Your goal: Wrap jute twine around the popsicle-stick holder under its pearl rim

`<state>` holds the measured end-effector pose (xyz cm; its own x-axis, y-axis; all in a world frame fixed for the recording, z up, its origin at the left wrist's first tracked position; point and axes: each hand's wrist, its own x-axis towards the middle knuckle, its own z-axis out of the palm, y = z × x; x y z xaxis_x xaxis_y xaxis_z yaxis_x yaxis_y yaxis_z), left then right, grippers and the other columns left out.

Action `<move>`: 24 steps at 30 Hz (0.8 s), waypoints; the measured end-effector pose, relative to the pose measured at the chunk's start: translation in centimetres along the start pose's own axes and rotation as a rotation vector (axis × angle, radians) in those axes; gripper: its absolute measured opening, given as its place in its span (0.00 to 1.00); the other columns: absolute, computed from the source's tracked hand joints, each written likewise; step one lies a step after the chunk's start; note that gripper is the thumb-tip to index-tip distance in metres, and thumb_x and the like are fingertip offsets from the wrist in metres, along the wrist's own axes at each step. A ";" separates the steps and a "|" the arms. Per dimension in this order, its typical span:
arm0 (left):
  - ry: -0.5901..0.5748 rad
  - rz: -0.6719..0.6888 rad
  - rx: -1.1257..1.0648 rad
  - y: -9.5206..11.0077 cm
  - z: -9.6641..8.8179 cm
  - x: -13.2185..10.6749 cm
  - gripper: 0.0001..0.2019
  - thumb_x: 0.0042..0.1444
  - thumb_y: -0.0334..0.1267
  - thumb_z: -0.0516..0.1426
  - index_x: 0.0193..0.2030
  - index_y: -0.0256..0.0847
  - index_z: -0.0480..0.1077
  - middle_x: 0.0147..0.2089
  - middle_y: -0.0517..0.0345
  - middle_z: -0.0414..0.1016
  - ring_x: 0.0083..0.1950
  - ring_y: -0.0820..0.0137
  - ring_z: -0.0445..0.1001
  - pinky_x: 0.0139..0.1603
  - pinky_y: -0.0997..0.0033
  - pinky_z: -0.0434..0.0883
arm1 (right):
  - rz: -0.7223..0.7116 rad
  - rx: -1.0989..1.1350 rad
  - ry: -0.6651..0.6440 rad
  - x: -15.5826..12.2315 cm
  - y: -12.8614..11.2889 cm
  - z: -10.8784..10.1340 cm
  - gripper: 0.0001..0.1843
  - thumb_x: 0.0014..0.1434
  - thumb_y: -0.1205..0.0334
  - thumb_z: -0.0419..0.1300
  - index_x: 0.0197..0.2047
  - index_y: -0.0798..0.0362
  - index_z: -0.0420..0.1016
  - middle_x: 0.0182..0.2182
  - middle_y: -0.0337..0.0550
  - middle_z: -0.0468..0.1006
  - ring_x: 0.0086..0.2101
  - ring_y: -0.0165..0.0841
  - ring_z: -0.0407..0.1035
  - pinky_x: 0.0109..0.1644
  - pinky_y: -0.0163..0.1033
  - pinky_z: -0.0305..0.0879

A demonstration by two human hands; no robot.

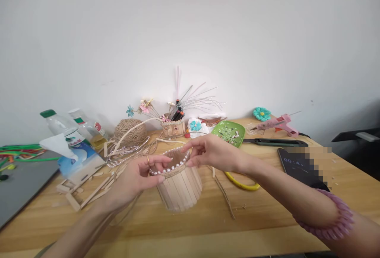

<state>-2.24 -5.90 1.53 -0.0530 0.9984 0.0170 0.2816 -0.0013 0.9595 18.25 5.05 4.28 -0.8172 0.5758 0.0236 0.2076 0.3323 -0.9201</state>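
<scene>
Wooden sticks (170, 194) already wall our cup (181, 186) over the counter (213, 226); pearls (173, 169) line its visible rim (173, 173), where our left hand (144, 175) and right hand (209, 151) clamp their grip, hiding any gaps left.

Brightly lit, palest around the middle of the wall (178, 40), dimmer toward the right edge; stretched at the sides; partly pixelated over the phone (292, 167).
</scene>
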 end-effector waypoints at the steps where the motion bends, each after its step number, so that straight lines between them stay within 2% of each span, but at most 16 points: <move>1: -0.010 0.001 -0.002 -0.1 -0.1 0.0 0.15 0.42 0.36 0.63 0.41 0.42 0.76 0.29 0.60 0.68 0.32 0.72 0.68 0.33 0.74 0.67 | -0.012 -0.038 0.013 -0.1 -0.1 0.1 0.12 0.46 0.67 0.66 0.37 0.56 0.77 0.22 0.36 0.76 0.23 0.26 0.67 0.29 0.31 0.61; 6: -0.058 -0.027 -0.017 -0.3 -0.5 -0.1 0.17 0.41 0.36 0.63 0.42 0.43 0.76 0.29 0.61 0.68 0.32 0.72 0.67 0.32 0.74 0.67 | -0.075 -0.099 0.006 -0.5 -0.5 0.6 0.08 0.49 0.67 0.64 0.36 0.57 0.78 0.27 0.40 0.78 0.28 0.28 0.69 0.33 0.34 0.64; 9: -0.077 -0.038 -0.039 -0.2 -0.7 0.0 0.16 0.41 0.36 0.63 0.41 0.46 0.76 0.28 0.61 0.68 0.32 0.71 0.68 0.33 0.74 0.67 | -0.081 -0.067 -0.014 -0.7 -0.7 0.6 0.09 0.51 0.68 0.63 0.38 0.55 0.79 0.26 0.39 0.77 0.27 0.28 0.68 0.32 0.34 0.64; 18: -0.081 -0.047 -0.026 0.2 -0.7 0.4 0.15 0.40 0.37 0.62 0.39 0.45 0.77 0.27 0.61 0.70 0.31 0.70 0.69 0.34 0.71 0.68 | -0.087 -0.072 0.066 -1.6 -1.7 0.7 0.09 0.50 0.68 0.63 0.37 0.54 0.78 0.21 0.34 0.72 0.23 0.26 0.64 0.27 0.31 0.60; 24: -0.118 -0.043 -0.038 0.2 -0.7 0.2 0.15 0.42 0.36 0.61 0.40 0.46 0.76 0.27 0.63 0.69 0.30 0.72 0.68 0.33 0.73 0.66 | -0.120 -0.241 0.098 -1.5 -1.8 0.9 0.08 0.51 0.71 0.62 0.37 0.55 0.77 0.21 0.34 0.73 0.23 0.25 0.65 0.28 0.31 0.59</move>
<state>-2.89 -5.70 1.89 0.0498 0.9972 -0.0554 0.2450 0.0416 0.9686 18.63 2.87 5.50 -0.7902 0.5872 0.1755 0.2439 0.5640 -0.7890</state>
